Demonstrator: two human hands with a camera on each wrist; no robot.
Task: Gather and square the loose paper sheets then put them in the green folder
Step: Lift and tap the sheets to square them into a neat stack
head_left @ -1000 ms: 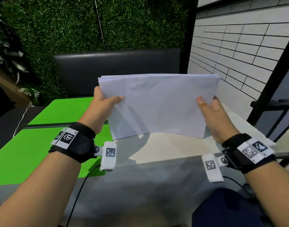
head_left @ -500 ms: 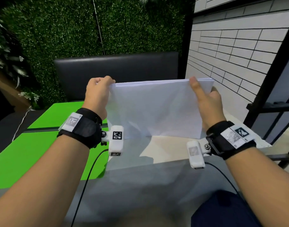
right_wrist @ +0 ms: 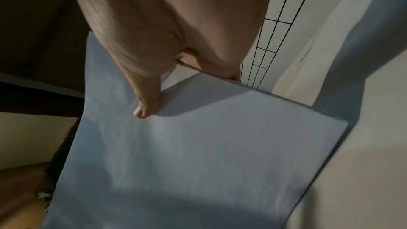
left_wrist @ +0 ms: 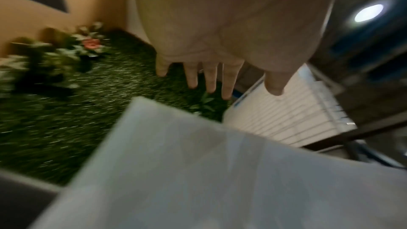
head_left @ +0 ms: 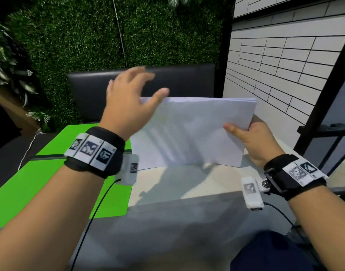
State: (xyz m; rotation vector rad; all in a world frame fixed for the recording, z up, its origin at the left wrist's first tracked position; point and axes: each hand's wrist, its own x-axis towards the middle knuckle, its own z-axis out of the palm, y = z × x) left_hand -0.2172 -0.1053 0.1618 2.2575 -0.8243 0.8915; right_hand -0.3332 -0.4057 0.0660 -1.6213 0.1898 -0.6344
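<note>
A stack of white paper sheets (head_left: 189, 132) stands on its long edge on the table, upright and slightly leaning. My right hand (head_left: 252, 137) grips the stack's right side, thumb (right_wrist: 145, 109) on the front face and fingers behind. My left hand (head_left: 128, 102) hovers spread and open above the stack's top left corner, holding nothing; its straight fingers (left_wrist: 209, 77) show over the paper (left_wrist: 220, 171) in the left wrist view. The green folder (head_left: 50, 184) lies open flat on the table to the left of the stack.
A black padded seat back (head_left: 179, 79) stands behind the table (head_left: 187, 192). A green hedge wall (head_left: 89, 36) is at the back, a white tiled wall (head_left: 285, 65) and black metal frame (head_left: 324, 98) to the right. Thin cables trail from both wrist cameras.
My left hand has let go of the stack's left edge and lifted above the top corner with fingers spread. My right hand slid down from the top edge to the right side.
</note>
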